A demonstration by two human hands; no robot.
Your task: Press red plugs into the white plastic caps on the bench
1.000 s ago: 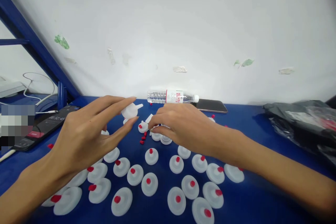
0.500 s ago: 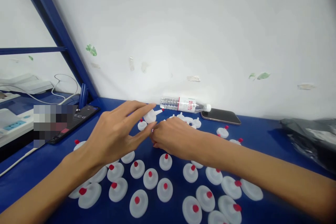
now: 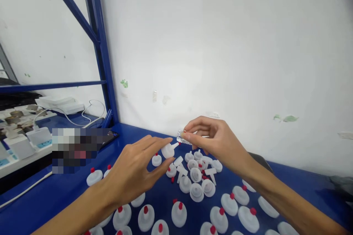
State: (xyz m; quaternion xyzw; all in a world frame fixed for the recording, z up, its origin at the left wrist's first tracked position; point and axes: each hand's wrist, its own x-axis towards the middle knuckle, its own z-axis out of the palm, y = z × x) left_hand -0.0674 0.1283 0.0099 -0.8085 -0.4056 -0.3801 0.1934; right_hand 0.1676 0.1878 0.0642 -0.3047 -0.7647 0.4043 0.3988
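Between its thumb and fingers, my left hand holds a white nozzle cap by its round base, the bare spout pointing right. My right hand is raised beside it, thumb and index finger pinched on a small red tip. Below my right hand lies a pile of loose white caps, with red tips among them. Many white caps with red tips, such as one cap, stand spread over the blue table.
A clear bottle lies behind my right hand, mostly hidden. The dark phone is partly behind my right forearm. At left are a power strip, cables and a blue metal frame.
My right hand has risen from low on the table to beside the cap, now pinching a red tip. The view has shifted up and left, and the pile of loose caps is uncovered.
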